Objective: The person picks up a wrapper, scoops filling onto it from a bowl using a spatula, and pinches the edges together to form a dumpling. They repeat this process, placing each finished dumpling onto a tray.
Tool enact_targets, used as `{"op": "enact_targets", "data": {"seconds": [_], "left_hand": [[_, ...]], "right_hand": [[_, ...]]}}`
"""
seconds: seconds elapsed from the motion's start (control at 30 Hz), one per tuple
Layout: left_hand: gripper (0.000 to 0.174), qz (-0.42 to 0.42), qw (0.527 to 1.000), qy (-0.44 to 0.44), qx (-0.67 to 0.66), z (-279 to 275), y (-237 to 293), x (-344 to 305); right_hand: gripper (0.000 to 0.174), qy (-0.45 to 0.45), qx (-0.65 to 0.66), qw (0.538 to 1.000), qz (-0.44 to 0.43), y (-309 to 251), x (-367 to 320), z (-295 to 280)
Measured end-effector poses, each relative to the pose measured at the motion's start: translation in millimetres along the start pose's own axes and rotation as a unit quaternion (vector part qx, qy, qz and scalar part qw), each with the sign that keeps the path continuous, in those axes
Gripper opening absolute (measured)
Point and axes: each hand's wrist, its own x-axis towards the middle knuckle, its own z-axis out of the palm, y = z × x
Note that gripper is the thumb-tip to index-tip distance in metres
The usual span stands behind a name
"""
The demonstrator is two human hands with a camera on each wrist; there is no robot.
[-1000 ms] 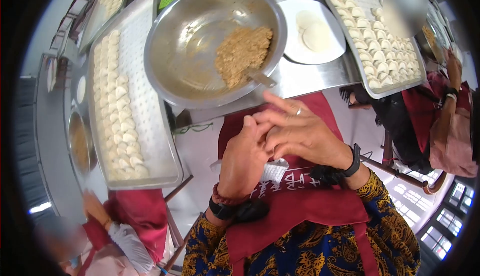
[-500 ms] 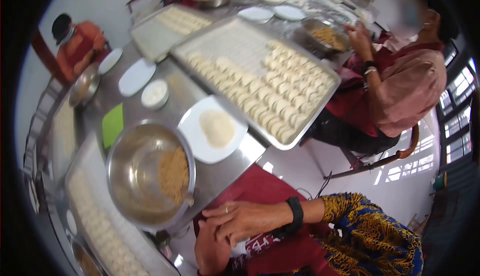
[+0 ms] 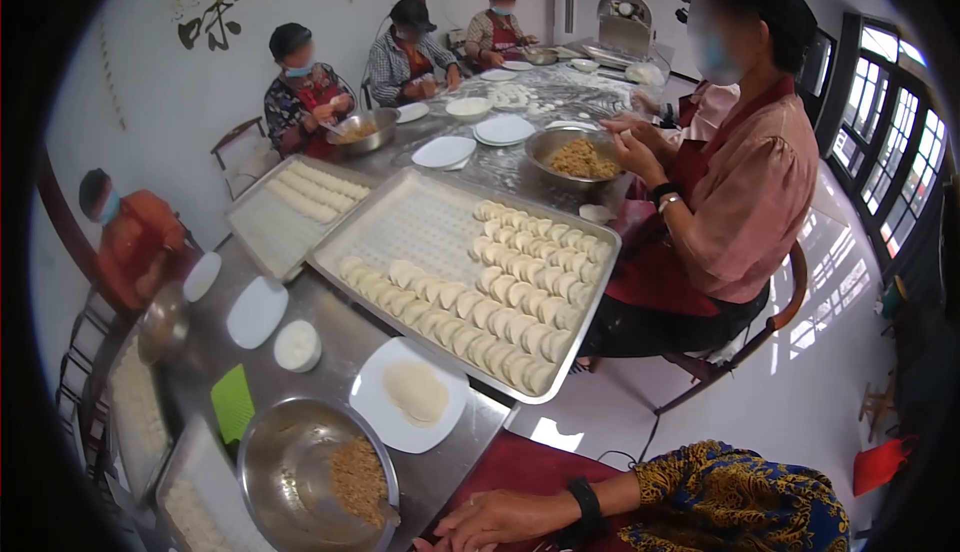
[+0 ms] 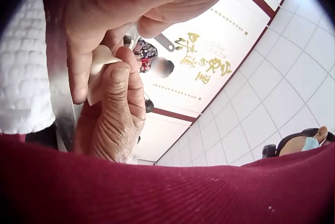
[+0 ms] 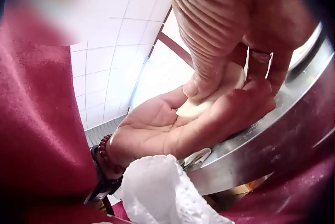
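Observation:
My left hand (image 5: pixel 152 124), with a beaded bracelet at its wrist, holds a pale folded dumpling (image 5: pixel 209 98) in its palm and curled fingers. From above, my right hand (image 5: pixel 225 20) pinches the dumpling, its thumb pressed on the edge. In the left wrist view the folded dough (image 4: pixel 99 62) shows between both hands. The right hand (image 3: pixel 505 520) lies at the bottom of the head view, where the dumpling is hidden. Beyond it stands a steel bowl (image 3: pixel 272 482) with brown filling (image 3: pixel 358 482). A white plate (image 3: pixel 378 417) bears round wrappers (image 3: pixel 418 392).
A large metal tray (image 3: pixel 405 217) with rows of dumplings (image 3: pixel 520 302) stands beyond the plate. A white cup (image 3: pixel 298 347) and a green scraper (image 3: pixel 232 404) are near the bowl. A person in pink (image 3: pixel 750 222) sits at the right; several others sit around the table.
The head view has swung up and to the right, taking in the far table and people. My hands have slid to its bottom edge, still together.

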Motion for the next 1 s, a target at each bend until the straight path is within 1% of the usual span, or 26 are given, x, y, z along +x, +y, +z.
{"op": "enact_targets", "data": {"seconds": [0.07,0.1,0.13,0.2,0.23,0.27,0.3,0.33,0.4,0.43,0.5,0.53,0.57,0.6,0.63,0.67,0.7,0.73,0.77,0.8,0.83,0.87,0.93,0.97,1.0], "left_hand": [[0.063,0.001,0.997,0.05,0.055,4,1,0],[0.064,0.0,0.996,0.076,0.046,-6,2,-2],[0.064,0.004,0.996,0.078,0.05,-10,2,-4],[0.065,0.012,0.984,0.151,0.095,0,1,-1],[0.065,0.016,0.983,0.152,0.097,3,1,1],[0.065,0.02,0.985,0.133,0.109,6,1,2],[0.065,0.023,0.986,0.114,0.121,8,1,2],[0.065,0.026,0.985,0.116,0.122,6,1,1],[0.065,0.031,0.98,0.161,0.114,5,1,-1],[0.065,0.032,0.979,0.163,0.114,6,1,-3],[0.063,0.035,0.98,0.117,0.159,23,3,-2],[0.063,0.036,0.979,0.12,0.159,33,2,-3],[0.061,0.053,0.963,0.168,0.207,44,-1,-4],[0.059,0.07,0.941,0.215,0.253,49,-3,-6],[0.059,0.072,0.94,0.216,0.253,47,-1,-9],[0.055,0.065,0.91,0.205,0.355,44,4,-14],[0.052,0.056,0.869,0.192,0.452,42,8,-17],[0.052,0.058,0.87,0.192,0.451,43,9,-21],[0.049,0.082,0.88,0.205,0.421,52,10,-25],[0.046,0.106,0.888,0.218,0.39,63,11,-29],[0.043,0.128,0.896,0.23,0.358,74,12,-34],[0.043,0.131,0.897,0.231,0.355,87,13,-39],[0.037,0.217,0.825,0.265,0.449,107,15,-50],[0.037,0.218,0.828,0.265,0.443,109,18,-55],[0.036,0.279,0.827,0.208,0.441,108,23,-59]], "right_hand": [[0.019,0.006,0.005,1.0,-0.007,-2,1,0],[0.019,0.007,0.006,1.0,0.009,-1,1,1],[0.02,0.007,0.009,1.0,0.025,0,1,2],[0.019,0.013,0.01,0.999,0.031,-6,3,1],[0.018,0.02,0.007,0.999,0.043,-10,3,0],[0.018,0.028,0.005,0.998,0.056,-12,4,0],[0.018,0.027,0.007,0.998,0.052,-11,3,0],[0.018,0.038,0.022,0.997,0.058,-9,3,1],[0.018,0.047,0.04,0.996,0.063,-5,2,4],[0.019,0.056,0.057,0.994,0.074,-2,1,6],[0.019,0.062,0.076,0.991,0.086,-1,-1,9],[0.02,0.069,0.118,0.983,0.12,-3,-1,11],[0.022,0.075,0.159,0.972,0.154,-3,-1,12],[0.022,0.073,0.16,0.972,0.153,4,-4,15],[0.017,0.064,0.206,0.958,0.191,19,-10,20],[0.017,0.056,0.252,0.939,0.228,27,-12,21],[0.017,0.054,0.252,0.939,0.228,32,-15,20],[0.019,0.067,0.285,0.929,0.227,34,-16,18],[0.022,0.079,0.317,0.918,0.226,34,-18,16],[0.022,0.077,0.316,0.918,0.227,30,-17,12],[0.023,0.088,0.314,0.91,0.257,22,-16,6],[0.023,0.098,0.311,0.901,0.287,17,-16,3],[0.024,0.107,0.309,0.897,0.297,19,-21,3],[0.023,0.119,0.317,0.891,0.304,19,-23,2],[0.023,0.13,0.325,0.884,0.31,19,-25,2]]}}
